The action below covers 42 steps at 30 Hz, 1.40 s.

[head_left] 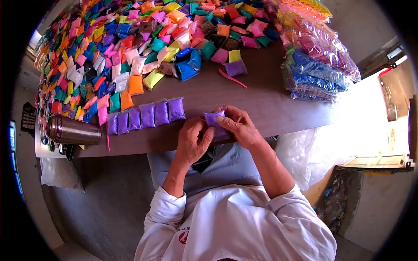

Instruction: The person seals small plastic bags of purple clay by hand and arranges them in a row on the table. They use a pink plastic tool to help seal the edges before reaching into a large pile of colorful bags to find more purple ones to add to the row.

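Between my two hands, just over the table's front edge, is a small purple packet (pixel 215 120). My left hand (pixel 193 138) pinches its left side with thumb and fingers. From the other side my right hand (pixel 238 126) grips it, thumb on top and fingers behind. To the left of my hands, several purple packets (pixel 147 115) lie side by side in a row on the table (pixel 261 95). One more purple packet (pixel 235 68) lies farther back, next to a pink plastic tool (pixel 233 78).
A big heap of coloured packets (pixel 126 48) covers the table's left and back. Stacked clear bags of packets (pixel 315 69) stand at the back right. A metal flask (pixel 74 129) lies at the front left, near a thin pink stick (pixel 108 142).
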Tool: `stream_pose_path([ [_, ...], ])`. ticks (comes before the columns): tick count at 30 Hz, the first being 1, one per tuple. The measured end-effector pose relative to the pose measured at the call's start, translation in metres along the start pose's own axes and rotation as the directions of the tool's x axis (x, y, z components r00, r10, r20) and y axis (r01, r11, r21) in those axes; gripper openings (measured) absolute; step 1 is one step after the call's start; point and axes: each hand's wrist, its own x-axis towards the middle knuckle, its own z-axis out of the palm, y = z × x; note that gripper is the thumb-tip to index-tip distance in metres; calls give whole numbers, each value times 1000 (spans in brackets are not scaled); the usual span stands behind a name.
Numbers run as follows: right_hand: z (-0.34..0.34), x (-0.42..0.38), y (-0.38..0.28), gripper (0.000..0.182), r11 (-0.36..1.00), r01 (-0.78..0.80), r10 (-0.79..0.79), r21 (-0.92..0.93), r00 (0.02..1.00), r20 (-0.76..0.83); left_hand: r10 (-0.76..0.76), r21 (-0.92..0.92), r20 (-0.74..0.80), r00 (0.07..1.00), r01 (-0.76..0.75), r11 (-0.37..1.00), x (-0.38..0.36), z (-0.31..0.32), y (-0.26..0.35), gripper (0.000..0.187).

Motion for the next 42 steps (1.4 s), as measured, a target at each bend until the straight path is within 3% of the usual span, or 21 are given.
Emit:
stream_pose_path([
  [3, -1, 1, 0, 22, 990, -13, 20, -139, 999, 47, 10, 34, -8, 1000, -10, 999, 0, 0, 2, 31],
  [6, 0, 0, 10, 23, 981, 109, -108, -161, 994, 18, -16, 52, 35, 999, 14, 999, 1, -5, 4, 30],
  [8, 0, -2, 16, 23, 992, 110, -104, 56, 989, -104, -36, 60, 71, 997, 32, 998, 1, -6, 4, 30],
  [12, -1, 0, 10, 23, 990, 89, -77, 105, 990, -114, 11, 49, 29, 1000, -12, 999, 0, -2, 1, 29],
  [14, -7, 3, 2, 24, 959, 84, -136, -269, 974, -183, 7, 60, 14, 1000, -8, 998, 0, -1, -2, 30],
  [15, -11, 8, -2, 25, 906, 167, -266, -389, 940, -214, -5, 76, 10, 1000, 4, 997, -1, 0, -2, 29],
  [16, -23, 15, -8, 21, 732, 186, -426, -655, 876, -227, -18, 91, 5, 1000, 17, 996, -2, 0, -2, 29],
  [18, -40, 36, -25, 21, 383, 183, -627, -906, 771, -109, -31, 83, 15, 999, 30, 996, -1, -2, -1, 29],
  [19, -48, 47, -27, 21, 383, 183, -629, -906, 769, -110, -42, 72, 26, 999, 40, 997, 0, -2, 1, 28],
  [21, -62, 65, -28, 21, 131, 109, -606, -985, 796, 8, -50, 68, 27, 998, 48, 997, 1, -2, 4, 28],
  [22, -66, 70, -29, 21, 130, 110, -606, -985, 795, 9, -62, 64, 25, 998, 61, 996, 1, -2, 5, 27],
  [24, -69, 78, -30, 20, -57, 94, -541, -994, 834, 110, -48, 68, 15, 999, 46, 997, 0, -1, 2, 27],
  [31, -71, 89, -30, 10, -93, 57, -398, -994, 913, 89, -99, 94, 21, 995, 97, 991, -5, 1, -4, 31],
  [33, -77, 87, -25, 12, -157, 160, -403, -975, 891, 211, -93, 103, 30, 995, 89, 991, -4, 1, -6, 32],
  [34, -71, 80, -30, 12, -158, 159, -404, -974, 890, 211, -92, 111, 35, 995, 87, 990, -4, 0, -7, 33],
  [36, -56, 54, -40, 10, 242, 124, -330, -962, 943, 38, -99, 75, 13, 995, 98, 992, -4, 1, -5, 32],
  [37, -49, 40, -43, 10, 241, 127, -326, -962, 944, 43, -109, 39, -8, 994, 110, 993, -4, 0, -5, 32],
  [38, -42, 24, -44, 10, 594, 83, -259, -800, 962, -92, -116, 38, -8, 993, 116, 992, -6, -1, -3, 32],
  [39, -37, 10, -41, 11, 857, 24, -146, -514, 970, -197, -164, -47, 1, 986, 164, 985, -5, -2, -1, 32],
  [42, -38, -16, 0, 12, 903, 150, -227, -403, 962, -152, -227, -143, 25, 974, 228, 963, -3, -4, 1, 30],
])
